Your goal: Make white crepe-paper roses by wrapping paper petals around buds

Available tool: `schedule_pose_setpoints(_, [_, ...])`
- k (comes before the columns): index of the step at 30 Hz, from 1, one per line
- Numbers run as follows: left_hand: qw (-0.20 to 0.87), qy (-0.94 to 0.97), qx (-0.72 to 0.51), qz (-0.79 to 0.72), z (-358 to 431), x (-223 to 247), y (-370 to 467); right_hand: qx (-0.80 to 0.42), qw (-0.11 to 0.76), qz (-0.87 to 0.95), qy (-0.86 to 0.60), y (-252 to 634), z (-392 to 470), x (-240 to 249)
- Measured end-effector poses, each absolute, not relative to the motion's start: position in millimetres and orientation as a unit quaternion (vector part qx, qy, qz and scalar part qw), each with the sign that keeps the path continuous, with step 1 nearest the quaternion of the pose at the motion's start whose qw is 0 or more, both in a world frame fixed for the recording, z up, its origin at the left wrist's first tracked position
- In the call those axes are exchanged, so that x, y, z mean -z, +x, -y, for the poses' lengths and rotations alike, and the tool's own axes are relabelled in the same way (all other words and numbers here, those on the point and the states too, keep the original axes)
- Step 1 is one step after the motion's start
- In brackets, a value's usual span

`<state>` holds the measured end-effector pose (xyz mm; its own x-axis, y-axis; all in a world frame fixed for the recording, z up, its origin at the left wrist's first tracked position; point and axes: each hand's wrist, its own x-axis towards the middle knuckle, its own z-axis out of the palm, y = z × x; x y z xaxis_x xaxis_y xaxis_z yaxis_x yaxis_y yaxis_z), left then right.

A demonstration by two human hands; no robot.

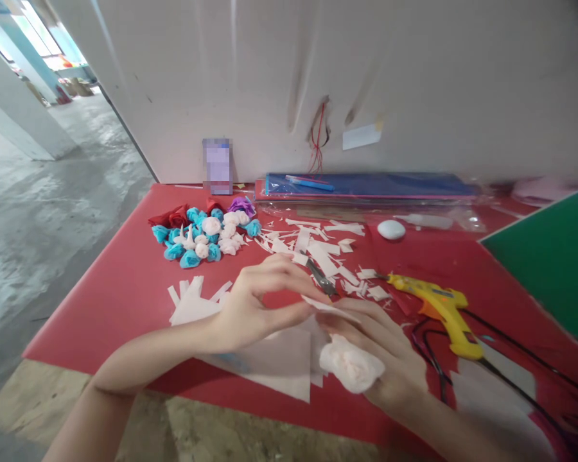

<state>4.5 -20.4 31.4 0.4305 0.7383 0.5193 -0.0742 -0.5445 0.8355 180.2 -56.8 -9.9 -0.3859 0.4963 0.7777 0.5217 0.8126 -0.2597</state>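
Note:
A white paper flower (pixel 351 364) sits in my right hand (pixel 390 346), against the palm side and partly covered by the fingers. Between my two hands runs a thin white paper strip (pixel 330 309). The thumb and fingertips of my left hand (pixel 270 295) pinch its left end, while my right fingers touch its other end. Dark-handled scissors (pixel 322 277) lie just beyond my fingertips among white paper scraps (pixel 322 256). Beneath my left wrist and hand are flat white paper sheets (pixel 279 366) on the red tabletop (pixel 110 276).
To the right rests a yellow glue gun (pixel 438 305) with a black cord. Several blue, white, red and purple paper flowers (pixel 207 234) are heaped at left. A phone (pixel 218 167) leans on the wall. A white egg-shaped object (pixel 391 230) and a green board (pixel 549 269) are at right.

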Motion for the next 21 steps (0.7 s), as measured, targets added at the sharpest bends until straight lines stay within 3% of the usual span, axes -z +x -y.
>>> schedule_pose_setpoints(8, [0.492, 0.747, -0.394, -0.21, 29.7, -41.2, 4.3, -0.03, 0.472, 0.827, -0.302, 179.5, 53.6, 4.0])
schedule_pose_setpoints(21, [0.57, 0.697, -0.38, -0.21, 27.2, -36.1, 2.9, -0.032, 0.522, 0.796, -0.305, 171.6, 50.6, 3.2])
